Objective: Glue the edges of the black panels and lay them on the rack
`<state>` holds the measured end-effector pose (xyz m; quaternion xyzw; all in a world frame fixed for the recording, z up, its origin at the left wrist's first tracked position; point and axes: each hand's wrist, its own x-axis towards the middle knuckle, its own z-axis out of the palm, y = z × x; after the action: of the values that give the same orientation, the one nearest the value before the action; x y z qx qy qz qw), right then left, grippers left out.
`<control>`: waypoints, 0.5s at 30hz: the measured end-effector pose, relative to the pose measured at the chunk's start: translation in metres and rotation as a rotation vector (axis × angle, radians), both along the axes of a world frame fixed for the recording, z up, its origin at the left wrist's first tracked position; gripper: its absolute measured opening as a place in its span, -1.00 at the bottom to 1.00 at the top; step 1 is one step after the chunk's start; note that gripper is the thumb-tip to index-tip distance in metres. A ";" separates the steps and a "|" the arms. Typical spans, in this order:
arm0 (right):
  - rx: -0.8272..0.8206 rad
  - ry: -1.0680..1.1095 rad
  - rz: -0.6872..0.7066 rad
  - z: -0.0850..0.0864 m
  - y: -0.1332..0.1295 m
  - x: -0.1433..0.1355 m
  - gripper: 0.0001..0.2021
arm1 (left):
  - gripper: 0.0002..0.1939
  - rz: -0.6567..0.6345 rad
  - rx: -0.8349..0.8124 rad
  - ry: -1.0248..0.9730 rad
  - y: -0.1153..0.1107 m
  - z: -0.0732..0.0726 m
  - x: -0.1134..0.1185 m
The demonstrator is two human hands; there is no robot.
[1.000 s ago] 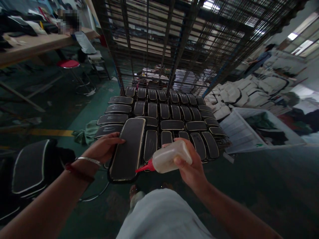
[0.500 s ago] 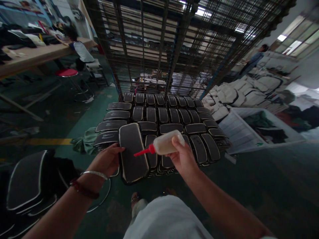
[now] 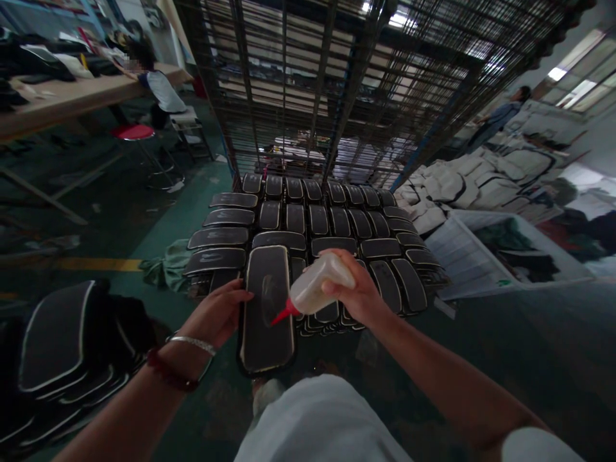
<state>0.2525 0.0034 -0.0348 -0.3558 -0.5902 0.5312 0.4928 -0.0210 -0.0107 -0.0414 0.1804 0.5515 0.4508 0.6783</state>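
Note:
My left hand (image 3: 222, 313) grips the left edge of a dark oblong panel (image 3: 267, 340) with a pale-edged rim; its thumb lies on the face and the other fingers are hidden beneath. In my right hand (image 3: 353, 289) is a translucent squeeze bottle (image 3: 317, 282) with a red nozzle, tilted down to the left. The nozzle tip is at the panel's face, where a shiny wet-looking looped streak (image 3: 269, 295) shows. Beyond the held panel, several stacks of similar panels (image 3: 332, 247) stand side by side in rows, some with like streaks on top.
A tall wire rack (image 3: 308, 83) rises behind the stacks. More panels (image 3: 58, 340) are piled at the lower left. On the right stand a white bin (image 3: 447, 256) and heaped pale pieces (image 3: 462, 173). A red stool (image 3: 133, 132) and a seated person (image 3: 161, 90) are by the left table (image 3: 96, 93).
A looped streak has appeared on the held panel. The bottle has tipped more steeply, its nozzle lower on the panel. The panel has shifted slightly right and down in view.

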 end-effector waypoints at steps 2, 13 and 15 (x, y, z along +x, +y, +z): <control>0.086 -0.014 -0.031 0.012 0.004 0.002 -0.41 | -0.71 -0.021 -0.002 -0.009 -0.002 -0.001 -0.003; -0.488 0.308 0.060 -0.033 -0.007 -0.018 -0.48 | -0.67 0.083 0.016 -0.001 -0.004 -0.028 -0.030; -0.686 0.515 0.027 -0.042 0.000 -0.011 -0.47 | -0.63 0.125 0.031 0.062 -0.010 -0.040 -0.059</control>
<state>0.2419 0.0036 -0.0770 -0.3470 -0.2416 0.7746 0.4704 -0.0803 -0.0206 -0.0810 0.1697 0.5753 0.4949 0.6287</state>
